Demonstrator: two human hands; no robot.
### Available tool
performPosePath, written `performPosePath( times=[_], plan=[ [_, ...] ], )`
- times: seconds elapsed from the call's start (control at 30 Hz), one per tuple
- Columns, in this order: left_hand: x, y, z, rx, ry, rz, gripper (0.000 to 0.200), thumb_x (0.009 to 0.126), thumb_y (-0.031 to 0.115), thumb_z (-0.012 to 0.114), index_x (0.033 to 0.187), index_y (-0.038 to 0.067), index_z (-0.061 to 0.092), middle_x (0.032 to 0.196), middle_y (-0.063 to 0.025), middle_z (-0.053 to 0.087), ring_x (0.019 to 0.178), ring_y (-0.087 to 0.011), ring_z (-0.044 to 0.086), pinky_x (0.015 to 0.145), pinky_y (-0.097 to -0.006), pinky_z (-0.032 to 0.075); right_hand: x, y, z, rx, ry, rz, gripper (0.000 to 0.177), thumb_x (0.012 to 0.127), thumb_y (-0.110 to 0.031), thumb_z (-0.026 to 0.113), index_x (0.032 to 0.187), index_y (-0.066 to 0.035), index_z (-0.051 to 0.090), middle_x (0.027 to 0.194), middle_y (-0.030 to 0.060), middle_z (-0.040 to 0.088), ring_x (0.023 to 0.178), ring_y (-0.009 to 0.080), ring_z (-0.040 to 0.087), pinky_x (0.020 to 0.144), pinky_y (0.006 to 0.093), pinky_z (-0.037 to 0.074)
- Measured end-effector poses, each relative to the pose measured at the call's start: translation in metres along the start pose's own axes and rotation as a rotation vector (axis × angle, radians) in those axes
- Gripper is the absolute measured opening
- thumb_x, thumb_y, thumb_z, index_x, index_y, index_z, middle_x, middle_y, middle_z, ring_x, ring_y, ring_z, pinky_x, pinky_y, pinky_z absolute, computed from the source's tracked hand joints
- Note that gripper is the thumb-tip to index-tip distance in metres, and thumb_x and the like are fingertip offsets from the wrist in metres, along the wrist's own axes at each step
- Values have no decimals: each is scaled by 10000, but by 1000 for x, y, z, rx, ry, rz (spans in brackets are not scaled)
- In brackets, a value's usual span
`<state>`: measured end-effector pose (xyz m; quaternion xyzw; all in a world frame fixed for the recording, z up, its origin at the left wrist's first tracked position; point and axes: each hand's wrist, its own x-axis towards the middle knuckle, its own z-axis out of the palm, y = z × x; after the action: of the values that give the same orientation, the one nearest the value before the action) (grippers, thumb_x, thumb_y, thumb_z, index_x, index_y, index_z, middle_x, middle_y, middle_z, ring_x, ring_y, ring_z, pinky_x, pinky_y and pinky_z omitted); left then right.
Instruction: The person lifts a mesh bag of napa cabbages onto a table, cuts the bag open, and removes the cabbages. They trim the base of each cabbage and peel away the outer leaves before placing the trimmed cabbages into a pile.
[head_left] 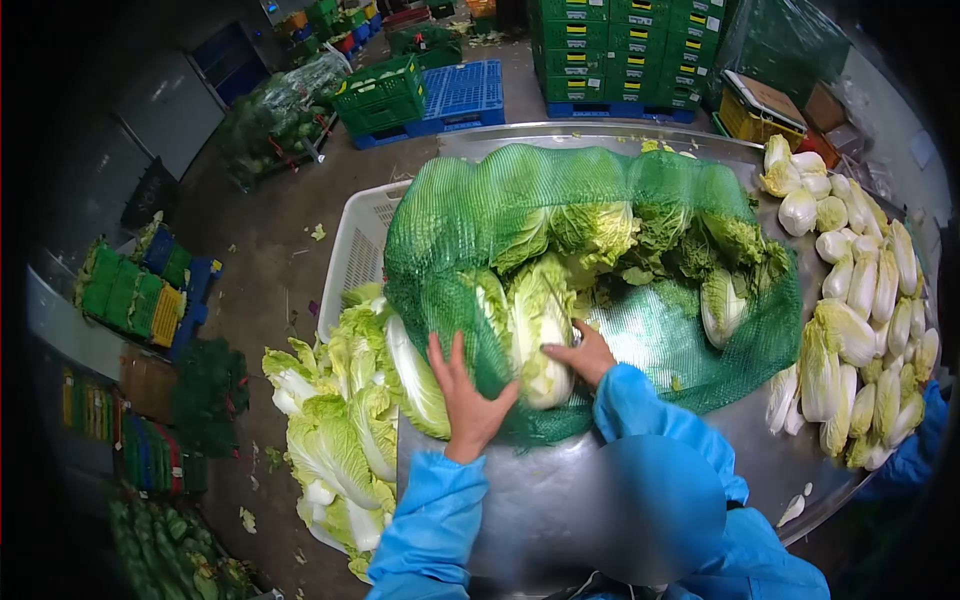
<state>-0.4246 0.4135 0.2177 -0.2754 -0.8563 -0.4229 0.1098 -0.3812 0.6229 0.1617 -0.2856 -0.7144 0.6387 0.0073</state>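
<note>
Green mesh bag point(450, 215) spreads across the metal counter point(520, 510) in front of you, its mouth open toward you, with leafy cabbages packed inside. Take the cabbage point(542, 335) between your hands as the clock's centre: it lies in the bag's opening, white base toward you and leaves pointing to 12 o'clock.

Your left hand point(472, 405), at 7 to 8 o'clock, is spread wide with fingers apart, grasping nothing you could lift; its thumb tip reaches the mesh just beside the cabbage's base. Your right hand point(592, 355), at 4 o'clock, lays its thumb against the cabbage's side; the other fingers are partly hidden, so you cannot tell how closed they are or whether they grip anything.

Another cabbage point(722, 308) sits in the bag at 3 o'clock. Farther out that way, pale cabbages point(875, 290) crowd the counter, and a co-worker's blue sleeve point(918, 435) shows beyond, nearer 4. At 8 o'clock you have a heap of loose leaves point(340, 450), with the white basket point(362, 240) at 10. Green crates point(625, 60) stand stacked between 12 and 1.
</note>
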Motion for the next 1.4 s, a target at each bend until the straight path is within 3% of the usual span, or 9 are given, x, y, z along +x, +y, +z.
performPosePath(
  times=[0.1,0.27,0.33,0.43,0.77,0.9,1.03,1.2,1.4],
  plan=[
    [-21,-22,-2,-158,54,-155,901,599,211,805,1361,62,346,1476,-200,170,1350,-341,229,1091,-435,233,-51,-5,9,-142,129,-5,985,655,-349,807,1364,81,276,1184,279,536,1106,332,543,952,364,427],
    [-34,-14,-10,-208,56,-123,767,635,175,770,1304,37,421,1453,-188,242,1296,-336,319,1046,-437,306,-74,9,-27,383,131,136,722,778,-310,718,1305,57,389,825,125,627,373,77,406,310,231,314],
    [-32,24,-8,306,138,192,743,672,166,740,1317,25,399,1422,-192,308,1252,-334,382,1014,-423,348,-42,28,-32,477,118,135,633,787,-321,711,1233,46,452,738,96,610,386,82,426,327,236,336],
    [1,58,22,9,-232,284,777,706,219,732,1346,-2,350,1368,-235,370,1243,-359,393,1030,-413,322,-20,47,-34,520,70,203,420,804,-352,690,990,8,579,608,52,576,406,92,456,364,243,375],
    [43,99,108,60,-263,-37,983,620,400,794,1358,-34,310,1172,-237,418,1112,-375,416,960,-429,333,-81,36,-53,758,154,24,493,766,-191,712,1220,-79,557,658,13,579,396,76,424,351,241,349],
    [-11,155,68,-660,-104,-106,650,803,90,654,1365,49,329,1268,-135,412,1133,-242,449,952,-347,384,-137,5,-98,529,218,-323,520,764,-107,696,1259,-102,535,887,53,627,697,160,589,613,274,492],
    [-105,145,45,-1162,37,-587,545,904,232,562,1344,72,284,1316,-123,415,1138,-268,467,919,-454,422,-198,-19,-140,64,82,-715,492,732,-47,714,1201,-75,564,1165,105,588,1099,223,555,941,321,450],
    [-203,108,27,-983,-161,-873,622,853,138,602,1375,70,271,1346,-111,388,1203,-282,413,1007,-444,343,-232,52,-127,-26,-16,-543,389,696,-43,714,1068,-80,608,1019,91,618,927,262,617,754,329,503],
    [-168,152,-10,-241,-325,93,939,605,194,821,1358,-11,298,1334,-165,372,1207,-295,405,1031,-388,318,-258,61,-111,-81,126,-720,426,644,19,667,1054,-55,576,1004,121,574,886,315,595,730,365,491]
  ],
)
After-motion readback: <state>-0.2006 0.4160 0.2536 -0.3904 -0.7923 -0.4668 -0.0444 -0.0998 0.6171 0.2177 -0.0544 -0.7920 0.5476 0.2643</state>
